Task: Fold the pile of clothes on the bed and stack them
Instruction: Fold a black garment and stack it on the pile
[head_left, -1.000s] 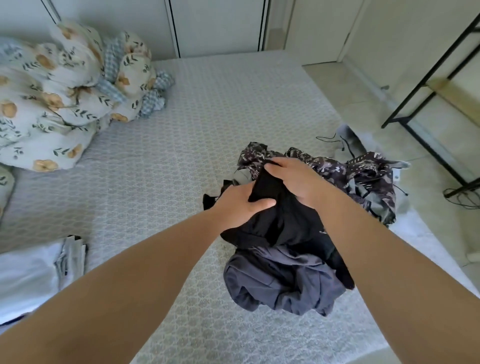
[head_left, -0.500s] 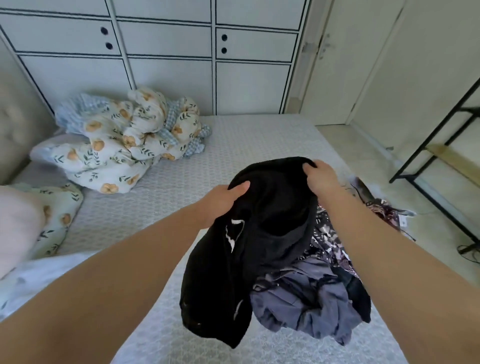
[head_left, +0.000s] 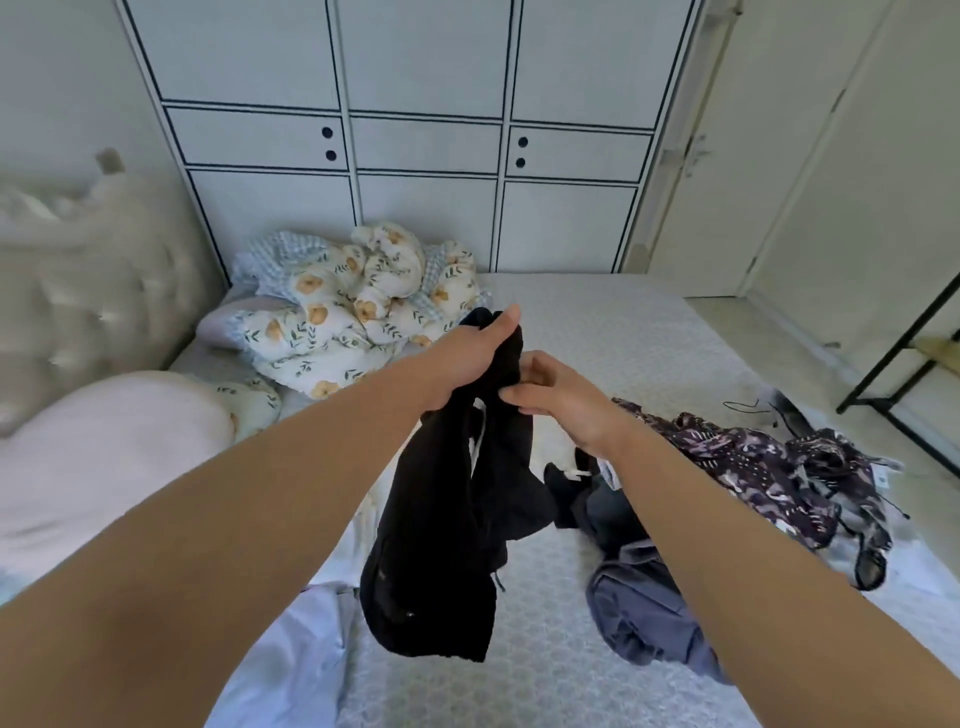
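Observation:
A black garment (head_left: 441, 530) hangs in the air above the bed (head_left: 613, 332). My left hand (head_left: 467, 364) grips its bunched top edge, thumb up. My right hand (head_left: 561, 400) is just to the right, its fingertips pinching the same fabric lower down. The rest of the pile lies on the bed at the right: a grey-blue garment (head_left: 644, 608), a dark patterned garment (head_left: 753, 462) and a black piece (head_left: 563, 488) under my right forearm. Folded pale clothes (head_left: 296, 654) lie at the lower left.
A floral duvet (head_left: 353, 306) is bunched at the bed's far left by the white wardrobe (head_left: 426, 156). A pink pillow (head_left: 88, 457) and padded headboard (head_left: 88, 291) are at the left. A black metal rack (head_left: 904, 364) stands on the floor at the right.
The black garment has been lifted clear of the pile and now hangs long. My hands have come close together at its top; earlier they held it spread apart. The view has tilted up.

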